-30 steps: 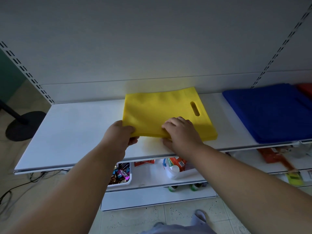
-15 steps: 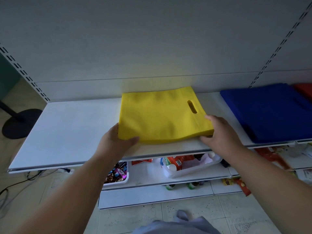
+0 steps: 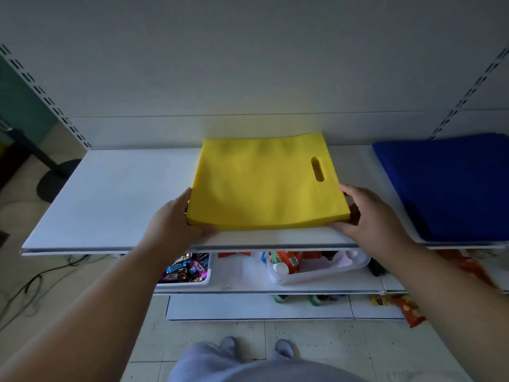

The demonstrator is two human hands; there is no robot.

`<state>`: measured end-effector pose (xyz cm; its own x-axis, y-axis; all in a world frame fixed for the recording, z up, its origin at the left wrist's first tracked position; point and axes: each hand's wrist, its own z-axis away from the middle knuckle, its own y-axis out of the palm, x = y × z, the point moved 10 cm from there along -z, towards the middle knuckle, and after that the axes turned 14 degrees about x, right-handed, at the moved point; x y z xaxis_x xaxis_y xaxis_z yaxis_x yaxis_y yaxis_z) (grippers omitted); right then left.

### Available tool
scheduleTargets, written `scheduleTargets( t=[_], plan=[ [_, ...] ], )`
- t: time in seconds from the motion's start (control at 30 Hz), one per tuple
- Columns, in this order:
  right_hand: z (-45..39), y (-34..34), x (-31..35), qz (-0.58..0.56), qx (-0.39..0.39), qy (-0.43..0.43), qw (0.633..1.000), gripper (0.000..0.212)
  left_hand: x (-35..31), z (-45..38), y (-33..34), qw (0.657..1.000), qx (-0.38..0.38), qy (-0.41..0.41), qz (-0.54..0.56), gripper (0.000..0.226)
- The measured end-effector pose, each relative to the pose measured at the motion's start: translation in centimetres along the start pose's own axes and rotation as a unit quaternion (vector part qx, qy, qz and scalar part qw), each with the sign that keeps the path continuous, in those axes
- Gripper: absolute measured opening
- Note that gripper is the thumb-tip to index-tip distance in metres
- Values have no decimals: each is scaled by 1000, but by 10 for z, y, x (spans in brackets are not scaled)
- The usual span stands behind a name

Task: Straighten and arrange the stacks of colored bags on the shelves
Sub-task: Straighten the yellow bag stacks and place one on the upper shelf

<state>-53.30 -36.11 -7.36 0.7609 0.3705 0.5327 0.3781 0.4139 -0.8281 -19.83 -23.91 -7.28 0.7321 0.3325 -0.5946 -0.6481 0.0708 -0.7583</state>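
Your left hand [image 3: 176,219] grips the near left corner of the yellow bag stack [image 3: 264,183], thumb along its left edge and fingers curled under the front. Your right hand [image 3: 366,213] holds the near right corner the same way, thumb at the front edge and fingers wrapped round the side. The stack lies flat on the white shelf [image 3: 115,194], roughly in its middle, with the cut-out handle (a dark oval slot) toward the right side. The blue bag stack [image 3: 451,186] lies on the same shelf level to the right, apart from the yellow one. On the lower shelf, a white tray of wrapped sweets [image 3: 187,270] and a clear tub of bottles [image 3: 316,267] show under the front edge.
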Motion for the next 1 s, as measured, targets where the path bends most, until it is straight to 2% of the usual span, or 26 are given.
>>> scheduleTargets(
  t=[0.1, 0.2, 0.27, 0.3, 0.33, 0.4, 0.43, 0.5, 0.57, 0.67, 0.73, 0.83, 1.0],
  plan=[
    [3, 1, 0, -25, 15, 7, 1000, 86, 4, 3, 0, 1000, -1, -7, 10, 51],
    [8, 5, -4, -144, 39, 63, 987, 94, 7, -2, 5, 998, 32, -8, 53, 46],
    [6, 12, -14, -251, 41, 107, 961, 83, 13, -9, 9, 991, 68, -25, 110, 31],
    [0, 15, -22, -305, 37, 130, 943, 75, 18, -13, 9, 983, 86, -47, 154, 30],
    [-5, 16, -26, -343, 32, 153, 926, 68, 25, -18, 10, 973, 94, -68, 201, 43],
    [-22, 18, -32, -373, 42, 202, 904, 69, 43, -35, 10, 950, 92, -125, 271, 64],
    [-32, 18, -33, -368, 58, 221, 901, 70, 45, -44, 9, 942, 92, -138, 291, 63],
    [-52, 16, -31, -356, 76, 243, 899, 67, 33, -59, 3, 934, 80, -150, 315, 43],
    [-74, 10, -24, -356, 72, 248, 898, 66, 23, -78, -5, 946, 55, -155, 281, 34],
    [-96, -2, -14, -316, 49, 231, 919, 57, 8, -98, -17, 970, 23, -165, 177, 30],
    [-99, -8, -11, -277, 36, 211, 937, 46, 2, -100, -21, 979, 12, -160, 123, 21],
    [-89, -15, -11, -264, -14, 171, 949, 23, 0, -91, -25, 992, -27, -104, 72, 17],
    [-82, -10, -13, -250, -30, 168, 953, 21, 5, -92, -21, 994, -39, -96, 43, 25]
  ],
)
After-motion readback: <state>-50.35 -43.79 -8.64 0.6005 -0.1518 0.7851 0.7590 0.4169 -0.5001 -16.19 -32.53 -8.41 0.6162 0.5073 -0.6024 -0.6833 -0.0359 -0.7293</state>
